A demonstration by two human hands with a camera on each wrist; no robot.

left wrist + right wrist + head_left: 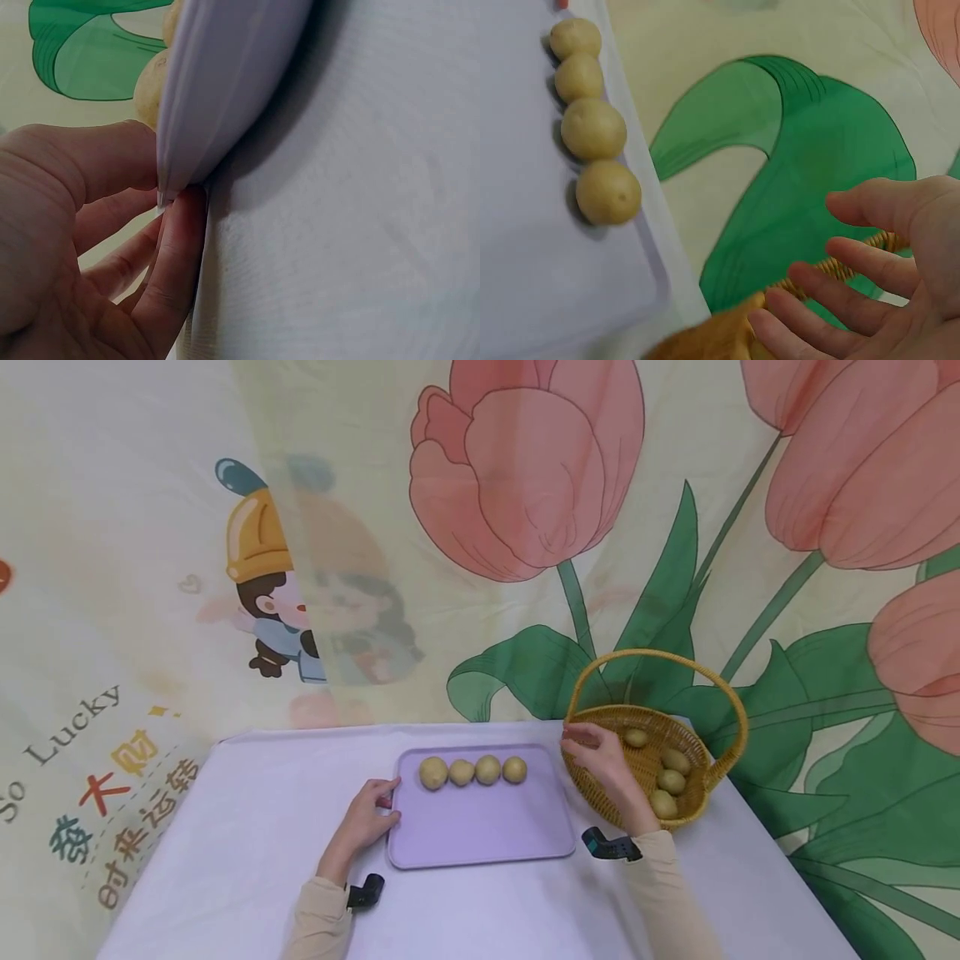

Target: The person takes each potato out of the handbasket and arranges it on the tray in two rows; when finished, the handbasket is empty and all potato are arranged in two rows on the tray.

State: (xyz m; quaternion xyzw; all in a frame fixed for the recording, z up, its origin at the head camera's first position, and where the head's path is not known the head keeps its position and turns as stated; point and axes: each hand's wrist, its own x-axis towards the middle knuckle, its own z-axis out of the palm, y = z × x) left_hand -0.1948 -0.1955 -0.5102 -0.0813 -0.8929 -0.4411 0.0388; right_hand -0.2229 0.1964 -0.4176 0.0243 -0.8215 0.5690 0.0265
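Note:
Several round yellow potatoes (487, 770) sit in a row along the far side of a light purple tray (480, 835). My left hand (367, 817) holds the tray's left edge; in the left wrist view its thumb and fingers (176, 262) pinch the rim (225, 97). Over the left part of a wicker basket (630, 818) hangs my right hand (606, 760), its fingers loosely spread with nothing between them. More potatoes (672, 782) lie inside the basket, mostly on its right side. The right wrist view shows the row of potatoes (594, 130) apart from that hand.
The basket's tall arched handle (660, 653) rises above it. A white cloth (247, 827) covers the table. Behind the table hangs a printed backdrop (525, 485) with tulips and a cartoon figure. Each wrist wears a black camera mount (611, 845).

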